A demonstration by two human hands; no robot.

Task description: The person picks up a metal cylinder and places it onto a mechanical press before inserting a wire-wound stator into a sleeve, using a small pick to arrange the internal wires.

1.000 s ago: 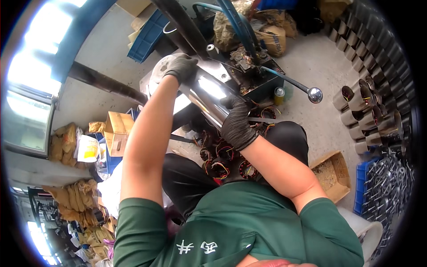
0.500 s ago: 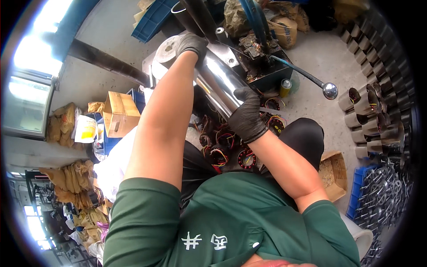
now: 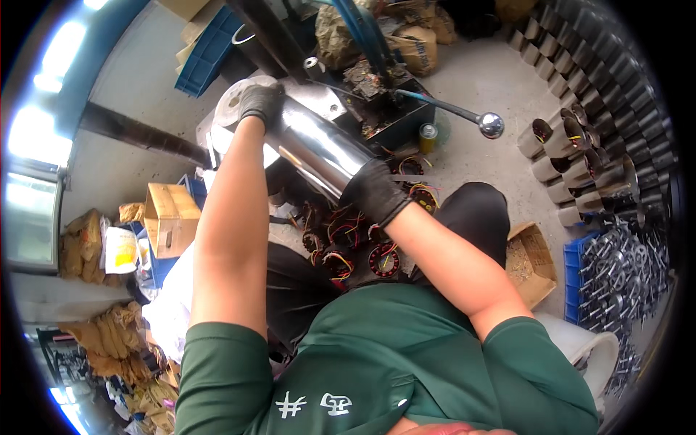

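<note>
A shiny, hollow-looking metal cylinder (image 3: pixel 319 141) lies slanted between my hands, its near end toward me. My left hand (image 3: pixel 259 105), in a dark glove, is closed round the far end, beside a pale round metal piece (image 3: pixel 230 101) on the press-like machine. At the near end my right hand (image 3: pixel 375 194), also gloved, wraps the rim; some of its fingers are hidden, and I cannot tell whether they reach inside. Below the cylinder sit several wound stator cores (image 3: pixel 384 259) with coloured wires.
A blue lever with a ball end (image 3: pixel 491 125) sticks out right of the machine. A yellow can (image 3: pixel 428 138) stands beneath it. Rows of metal sleeves (image 3: pixel 558 138) line the right side, near a blue crate (image 3: pixel 576 279) of metal parts. Cardboard boxes (image 3: pixel 170 217) flank me.
My right hand has shifted from the cylinder's side to its near end rim. My left hand stays at the far end. The whole view has swung a little, moving the scene leftward.
</note>
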